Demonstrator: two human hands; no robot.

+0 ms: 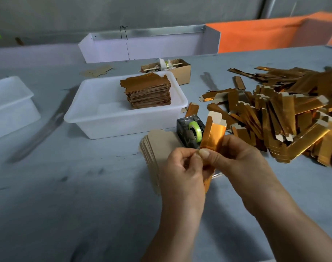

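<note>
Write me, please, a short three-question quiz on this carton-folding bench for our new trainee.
1. True or false: the left hand and the right hand both hold the gold carton.
2. The roll in the tape dispenser is: A red, B green, C blue.
3. Which container holds the neat stack of flat cartons?
Key: 1 true; 2 B; 3 the white tub.
</note>
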